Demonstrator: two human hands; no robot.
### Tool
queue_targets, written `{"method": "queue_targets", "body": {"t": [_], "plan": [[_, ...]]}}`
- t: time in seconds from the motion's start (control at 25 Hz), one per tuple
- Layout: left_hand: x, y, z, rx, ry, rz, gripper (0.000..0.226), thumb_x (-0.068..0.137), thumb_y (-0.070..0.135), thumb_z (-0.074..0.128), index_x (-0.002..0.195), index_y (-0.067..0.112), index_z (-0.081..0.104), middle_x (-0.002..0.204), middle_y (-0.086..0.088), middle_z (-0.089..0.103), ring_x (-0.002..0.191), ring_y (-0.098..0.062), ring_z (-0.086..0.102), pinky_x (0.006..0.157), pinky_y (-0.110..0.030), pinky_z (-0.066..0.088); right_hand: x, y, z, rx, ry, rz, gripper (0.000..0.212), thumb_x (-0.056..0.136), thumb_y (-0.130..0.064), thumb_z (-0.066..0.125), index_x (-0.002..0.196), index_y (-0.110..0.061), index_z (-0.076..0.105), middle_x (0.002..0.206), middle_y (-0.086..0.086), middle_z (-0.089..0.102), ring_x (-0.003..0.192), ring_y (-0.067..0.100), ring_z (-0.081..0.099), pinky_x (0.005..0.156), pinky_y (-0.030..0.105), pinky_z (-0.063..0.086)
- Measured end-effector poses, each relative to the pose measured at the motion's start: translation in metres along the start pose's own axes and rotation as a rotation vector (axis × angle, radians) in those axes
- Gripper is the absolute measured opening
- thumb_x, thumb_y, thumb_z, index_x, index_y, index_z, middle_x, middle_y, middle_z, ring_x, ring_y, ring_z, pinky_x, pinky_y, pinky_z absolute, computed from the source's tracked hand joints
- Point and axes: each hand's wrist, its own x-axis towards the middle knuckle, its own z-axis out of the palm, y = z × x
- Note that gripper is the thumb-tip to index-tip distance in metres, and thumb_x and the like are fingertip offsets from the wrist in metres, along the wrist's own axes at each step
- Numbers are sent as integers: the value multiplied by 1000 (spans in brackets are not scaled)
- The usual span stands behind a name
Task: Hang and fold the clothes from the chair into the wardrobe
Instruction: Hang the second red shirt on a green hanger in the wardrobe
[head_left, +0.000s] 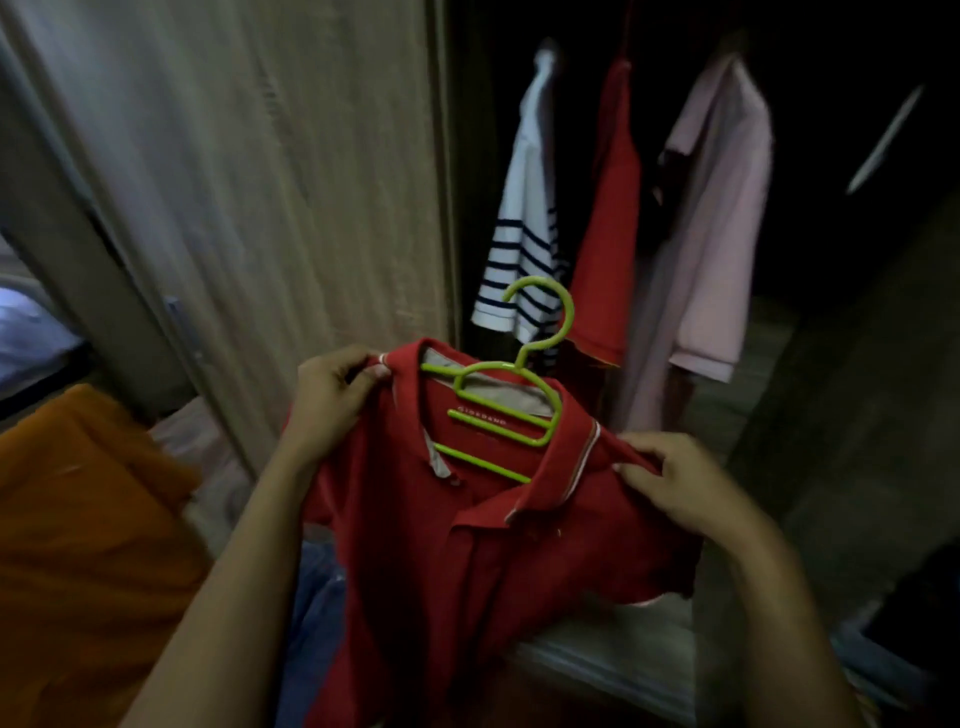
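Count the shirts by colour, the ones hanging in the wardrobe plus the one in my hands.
Red: 2, the red polo shirt and the hanging red shirt
White with navy stripes: 1, the striped shirt
Pink: 1, the pink shirt
Total: 4

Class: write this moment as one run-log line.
phase: fitting hanger | left grip: pinches red polo shirt collar | right grip: pinches its shoulder | green hanger: inside neckline, hook unhung
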Motion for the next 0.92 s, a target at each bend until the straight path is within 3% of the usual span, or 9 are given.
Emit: {"method": "queue_targets", "body": {"t": [0.12, 0.2, 0.32, 0.4, 0.44, 0.52, 0.68, 0.8, 0.92], "plan": [[6, 4, 57, -55, -134, 31, 11, 78, 39, 54, 82, 33, 62, 74, 35, 63, 73, 21, 54, 69, -5, 39, -42, 14, -15, 59, 44, 134, 50, 82, 14, 53, 80, -34, 64, 77, -29, 67, 72, -15, 57, 68, 5, 42], [2, 11, 97, -60, -224, 16, 10, 78, 42, 56, 83, 37, 63, 81, 28, 65, 78, 11, 56, 73, -15, 42, -68, 22, -24, 37, 39, 180, 46, 81, 16, 51, 83, -28, 67, 81, -21, 69, 76, -12, 57, 72, 10, 43], [-5, 18, 150, -77, -268, -4, 35, 82, 23, 68, 115, 12, 62, 113, 0, 64, 103, -12, 58, 90, -22, 43, -103, 35, -36, -7, 5, 265, 27, 82, 11, 52, 87, -11, 66, 87, 3, 67, 83, 16, 62, 81, 32, 46], [-8, 27, 167, -76, -251, 14, 49, 82, 21, 67, 128, 8, 54, 125, -11, 58, 114, -23, 56, 101, -31, 41, -121, 44, -40, -82, 18, 380, 24, 83, 7, 53, 91, -11, 66, 90, 4, 68, 90, 21, 63, 85, 35, 46], [-8, 31, 173, -63, -242, 4, 50, 84, 17, 66, 131, 7, 52, 128, -13, 56, 117, -25, 54, 102, -29, 39, -129, 48, -40, -127, 36, 436, 23, 83, 6, 54, 92, -11, 66, 91, 4, 68, 92, 22, 63, 84, 32, 46], [-3, 37, 176, -36, -198, -20, 47, 88, 13, 62, 133, 7, 50, 131, -14, 53, 119, -24, 52, 95, -20, 34, -137, 51, -42, -201, 54, 538, 22, 83, 5, 55, 95, -9, 67, 96, 5, 69, 95, 21, 62, 79, 28, 44], [12, 45, 172, -15, -98, -21, 42, 90, 14, 57, 131, 9, 51, 129, -12, 55, 117, -22, 53, 90, -18, 34, -134, 47, -50, -254, 149, 802, 28, 88, 3, 48, 106, -8, 66, 109, 14, 66, 102, 28, 60, 76, 24, 40], [25, 53, 164, -58, 52, -1, 40, 90, 12, 53, 129, 8, 52, 127, -12, 56, 117, -22, 52, 94, -21, 35, -119, 40, -57, -299, 226, 879, 27, 90, -2, 45, 109, -7, 64, 110, 20, 64, 100, 32, 60, 74, 26, 39], [46, 73, 148, -119, 251, 122, 40, 86, 6, 46, 126, 5, 53, 125, -11, 56, 114, -12, 49, 95, -9, 31, -97, 29, -68, -312, 355, 868, 22, 89, -7, 48, 105, -6, 64, 108, 22, 64, 100, 35, 61, 78, 30, 43]]}}
